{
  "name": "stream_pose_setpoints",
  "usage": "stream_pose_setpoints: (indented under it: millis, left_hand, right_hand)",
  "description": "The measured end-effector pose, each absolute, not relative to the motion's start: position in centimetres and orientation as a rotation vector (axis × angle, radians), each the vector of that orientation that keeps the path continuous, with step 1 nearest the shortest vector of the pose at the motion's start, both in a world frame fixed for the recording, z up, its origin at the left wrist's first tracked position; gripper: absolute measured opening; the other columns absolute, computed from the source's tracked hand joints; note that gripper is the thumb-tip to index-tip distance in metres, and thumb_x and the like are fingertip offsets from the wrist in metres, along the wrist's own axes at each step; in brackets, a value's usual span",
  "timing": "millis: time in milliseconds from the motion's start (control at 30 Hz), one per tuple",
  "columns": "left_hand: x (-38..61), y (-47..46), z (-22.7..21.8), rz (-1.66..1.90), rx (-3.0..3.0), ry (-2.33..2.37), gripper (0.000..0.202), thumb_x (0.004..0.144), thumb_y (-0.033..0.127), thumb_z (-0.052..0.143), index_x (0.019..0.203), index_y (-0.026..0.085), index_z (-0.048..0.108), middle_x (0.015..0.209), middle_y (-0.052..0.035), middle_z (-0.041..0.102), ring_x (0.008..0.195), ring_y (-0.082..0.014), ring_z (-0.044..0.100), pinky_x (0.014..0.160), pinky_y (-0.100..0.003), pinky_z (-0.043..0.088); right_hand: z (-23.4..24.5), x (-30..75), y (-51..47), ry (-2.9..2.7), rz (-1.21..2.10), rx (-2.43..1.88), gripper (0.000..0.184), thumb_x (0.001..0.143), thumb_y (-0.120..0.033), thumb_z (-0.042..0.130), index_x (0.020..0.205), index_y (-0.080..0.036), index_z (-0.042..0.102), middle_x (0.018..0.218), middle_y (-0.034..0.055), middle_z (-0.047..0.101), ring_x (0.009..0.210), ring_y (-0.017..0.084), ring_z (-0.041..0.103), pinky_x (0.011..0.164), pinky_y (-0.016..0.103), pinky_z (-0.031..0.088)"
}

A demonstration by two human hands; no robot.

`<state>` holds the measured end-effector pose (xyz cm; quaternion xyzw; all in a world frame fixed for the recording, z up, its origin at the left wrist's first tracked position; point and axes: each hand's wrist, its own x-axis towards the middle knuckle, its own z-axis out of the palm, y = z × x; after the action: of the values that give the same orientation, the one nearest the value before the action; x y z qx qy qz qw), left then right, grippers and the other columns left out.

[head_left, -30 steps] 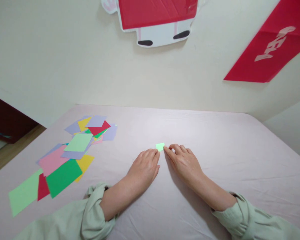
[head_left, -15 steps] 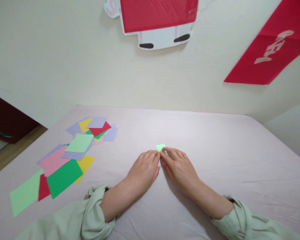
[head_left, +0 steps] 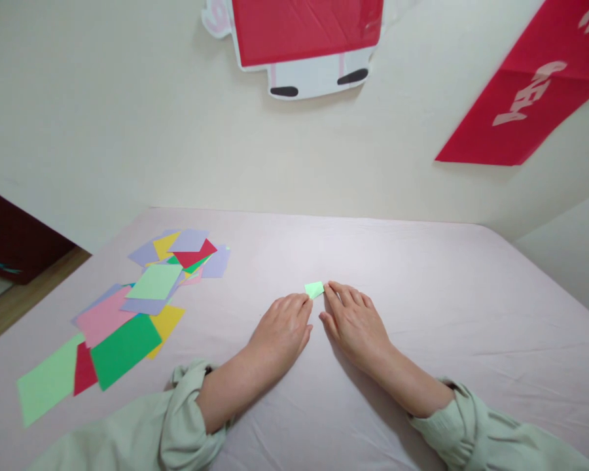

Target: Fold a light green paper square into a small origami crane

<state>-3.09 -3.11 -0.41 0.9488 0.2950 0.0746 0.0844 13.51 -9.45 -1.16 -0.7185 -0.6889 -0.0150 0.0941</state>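
Note:
A small folded piece of light green paper [head_left: 314, 289] lies on the cloth between my hands. The fingertips of my left hand [head_left: 283, 328] rest on its lower left corner; those fingers lie close together, with the thumb apart below them. My right hand [head_left: 356, 320] is open beside the paper, palm down and fingers stretched out. Its index fingertip is at the paper's right edge, and its thumb is spread to the left. The undersides of both hands are hidden.
A loose pile of coloured paper sheets lies to the left, with a green sheet [head_left: 126, 352] and a pink sheet [head_left: 107, 316] among them. The pale pink cloth [head_left: 422, 275] covers the table up to the wall. Red decorations [head_left: 510, 111] hang above.
My right hand has shifted right and its thumb has come away from my left fingertips, uncovering more of the green paper. My left hand stays almost in place.

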Motion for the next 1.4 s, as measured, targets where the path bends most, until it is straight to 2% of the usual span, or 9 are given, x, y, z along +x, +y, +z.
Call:
stream_pose_setpoints:
  millis: [100,267,400,567,767,900,1000,1233,1400]
  left_hand:
    - [-3.1,-3.1,-0.5,0.245,2.828,0.866,0.031,0.088,0.019,0.054,0.119,0.016,0.053,0.122,-0.0117,0.059,0.115,-0.0253,0.054,0.1,-0.041,0.044]
    - [-3.3,-2.8,-1.2,0.349,2.781,0.847,0.029,0.091,0.021,0.051,0.119,0.017,0.053,0.12,-0.01,0.06,0.114,-0.0235,0.054,0.1,-0.04,0.044]
    - [-3.4,-1.4,-1.9,0.496,2.67,0.933,0.032,0.093,0.017,0.044,0.125,0.02,0.051,0.124,-0.0081,0.059,0.117,-0.0205,0.052,0.102,-0.039,0.043]
    - [-3.4,0.4,-2.7,0.532,2.615,1.099,0.036,0.09,0.015,0.048,0.126,0.018,0.052,0.131,-0.0101,0.055,0.123,-0.0224,0.049,0.106,-0.044,0.04]
    - [-3.3,0.6,-2.9,0.609,2.555,0.956,0.031,0.087,0.006,0.048,0.112,0.021,0.057,0.122,-0.0062,0.059,0.117,-0.0201,0.052,0.103,-0.04,0.042]
    - [-3.4,0.9,-3.0,0.668,2.506,0.928,0.02,0.086,0.007,0.051,0.099,0.021,0.058,0.111,-0.0053,0.062,0.108,-0.0204,0.055,0.096,-0.039,0.045]
    - [-3.3,1.2,-3.0,0.7,2.478,0.906,0.015,0.087,0.011,0.053,0.098,0.021,0.057,0.104,-0.005,0.062,0.1,-0.0208,0.056,0.091,-0.038,0.047]
    - [-3.3,1.9,-2.8,0.693,2.434,0.78,0.018,0.083,0.006,0.054,0.091,0.021,0.061,0.104,-0.0043,0.06,0.103,-0.0198,0.055,0.094,-0.037,0.046]
    - [-3.1,2.5,-2.9,0.69,2.337,0.789,0.013,0.084,0.011,0.057,0.086,0.021,0.065,0.105,-0.0051,0.059,0.103,-0.0195,0.056,0.094,-0.037,0.046]
  right_hand:
    - [-1.0,13.3,-9.7,-1.992,-0.068,-2.108,0.044,0.093,-0.025,0.049,0.136,-0.013,0.048,0.138,0.0161,0.053,0.123,0.027,0.049,0.101,0.043,0.038]
    - [-0.6,12.7,-9.9,-2.059,0.031,-2.03,0.036,0.093,-0.022,0.048,0.128,-0.02,0.055,0.129,0.0108,0.06,0.117,0.025,0.053,0.098,0.04,0.039]
    - [-0.8,12.7,-9.7,-2.063,0.056,-2.023,0.038,0.093,-0.023,0.05,0.13,-0.019,0.053,0.133,0.0105,0.058,0.12,0.025,0.051,0.1,0.041,0.037]
    - [-1.0,13.1,-9.2,-2.099,0.086,-1.975,0.042,0.093,-0.022,0.048,0.135,-0.019,0.05,0.138,0.0101,0.055,0.128,0.024,0.047,0.105,0.042,0.035]
    - [-1.4,13.5,-8.9,-2.139,0.114,-1.934,0.042,0.095,-0.021,0.047,0.137,-0.019,0.049,0.143,0.0086,0.052,0.131,0.023,0.044,0.108,0.042,0.032]
    - [-1.6,13.6,-8.9,-2.16,0.12,-1.915,0.042,0.094,-0.021,0.048,0.136,-0.02,0.049,0.143,0.0082,0.051,0.132,0.024,0.044,0.109,0.044,0.032]
    - [-1.6,13.6,-8.9,-2.167,0.115,-1.894,0.041,0.095,-0.021,0.047,0.136,-0.02,0.05,0.143,0.0092,0.052,0.131,0.024,0.045,0.108,0.045,0.033]
    - [-1.5,13.5,-8.9,-2.176,0.09,-1.881,0.04,0.096,-0.021,0.046,0.135,-0.02,0.051,0.14,0.0095,0.054,0.13,0.025,0.046,0.106,0.045,0.036]
    - [-1.4,13.5,-9.2,-2.2,0.074,-1.865,0.039,0.097,-0.019,0.045,0.135,-0.021,0.052,0.138,0.0111,0.055,0.126,0.026,0.049,0.103,0.046,0.04]
